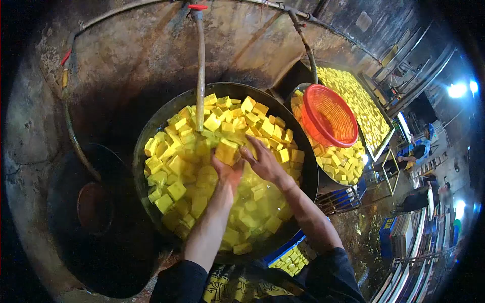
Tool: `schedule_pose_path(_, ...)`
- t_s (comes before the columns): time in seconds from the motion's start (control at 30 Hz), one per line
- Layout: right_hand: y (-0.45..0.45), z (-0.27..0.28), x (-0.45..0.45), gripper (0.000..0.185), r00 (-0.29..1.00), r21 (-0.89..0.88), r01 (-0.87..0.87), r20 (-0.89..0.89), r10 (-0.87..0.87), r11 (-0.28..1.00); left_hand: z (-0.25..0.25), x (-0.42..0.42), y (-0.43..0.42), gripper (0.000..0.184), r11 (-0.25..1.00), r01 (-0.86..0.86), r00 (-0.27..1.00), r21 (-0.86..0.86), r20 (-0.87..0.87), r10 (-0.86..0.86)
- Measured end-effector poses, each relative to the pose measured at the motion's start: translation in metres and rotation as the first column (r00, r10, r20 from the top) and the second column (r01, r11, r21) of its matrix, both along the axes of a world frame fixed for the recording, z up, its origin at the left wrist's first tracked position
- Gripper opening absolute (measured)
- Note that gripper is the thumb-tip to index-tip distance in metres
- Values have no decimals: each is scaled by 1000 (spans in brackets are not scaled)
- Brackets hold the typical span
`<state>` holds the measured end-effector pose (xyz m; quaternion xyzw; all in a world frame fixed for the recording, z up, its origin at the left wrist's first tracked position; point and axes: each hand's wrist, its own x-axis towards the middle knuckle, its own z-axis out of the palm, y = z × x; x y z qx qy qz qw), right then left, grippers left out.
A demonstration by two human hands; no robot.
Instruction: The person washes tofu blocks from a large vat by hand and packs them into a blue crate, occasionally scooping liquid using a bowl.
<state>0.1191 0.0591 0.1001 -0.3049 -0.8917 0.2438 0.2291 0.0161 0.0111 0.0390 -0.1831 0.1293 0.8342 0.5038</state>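
In the head view, the left hand [228, 170] holds a yellow block [227, 151] above the cloudy water of the round vat [309, 184], pinching it from below with fingers partly hidden. The block sits tilted, a broad face toward the camera, and is so nearly cubic that I cannot tell a long axis. The right hand [263, 162], fingers extended and slightly parted, points at the block's right side, below the upright pipe [200, 76].
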Motion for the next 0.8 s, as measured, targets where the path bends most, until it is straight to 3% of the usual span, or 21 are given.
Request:
schedule_pose_path(0.03,4,-3,19,58,967,23,-143,216,134,989,-12,-15,2,47,997,14,998,80,-67,-9)
schedule_pose_path(0.07,6,-10,36,57,872,14,-283,420,251,959,-2,-27,1,46,997,-37,999,67,11,36)
schedule_pose_path(0.1,4,-26,49,57,869,10,-287,423,256,958,13,-38,-2,44,995,-86,993,52,87,81)
schedule_pose_path(0.17,2,-59,66,50,587,-236,-531,590,555,814,26,-60,-9,43,989,-92,995,120,52,86)
schedule_pose_path(0.2,5,-63,62,50,585,-237,-535,589,558,811,33,-69,-12,42,984,-112,994,136,21,110)
schedule_pose_path(0.3,7,-70,52,51,512,-436,-193,719,469,879,40,-95,-22,42,983,-170,985,73,-11,171)
schedule_pose_path(0.37,7,-65,62,47,676,-274,-458,510,531,846,34,-107,-31,42,984,-165,984,68,-59,169)
schedule_pose_path(0.4,12,-77,63,48,583,-150,-660,517,627,736,33,-110,-37,41,988,-149,984,51,-87,153)
schedule_pose_path(0.43,13,-99,69,48,578,-147,-667,516,632,731,32,-113,-42,39,990,-136,984,35,-112,139)
schedule_pose_path(0.5,-2,-111,70,39,426,-128,-698,716,553,704,27,-118,-46,35,989,-145,984,26,-104,146)
schedule_pose_path(0.53,-1,-117,65,39,150,-281,-593,882,447,754,21,-120,-46,33,992,-122,981,39,-144,127)
schedule_pose_path(0.57,2,-123,69,39,143,-281,-602,883,447,747,18,-121,-46,32,994,-99,977,54,-184,107)
schedule_pose_path(0.6,4,-125,76,37,372,-156,-732,724,581,663,20,-120,-48,29,996,-81,972,34,-218,86)
schedule_pose_path(0.67,8,-122,80,33,672,37,-713,321,667,701,18,-120,-48,29,995,-98,972,9,-215,97)
schedule_pose_path(0.7,0,-103,69,33,674,35,-710,322,665,703,16,-119,-47,29,995,-102,972,-22,-215,94)
schedule_pose_path(0.77,-19,-62,39,37,768,-235,-304,513,383,923,22,-113,-48,35,995,-97,973,-12,-213,93)
schedule_pose_path(0.8,-37,-48,22,41,734,-189,-212,617,284,959,28,-107,-51,36,994,-104,982,8,-160,104)
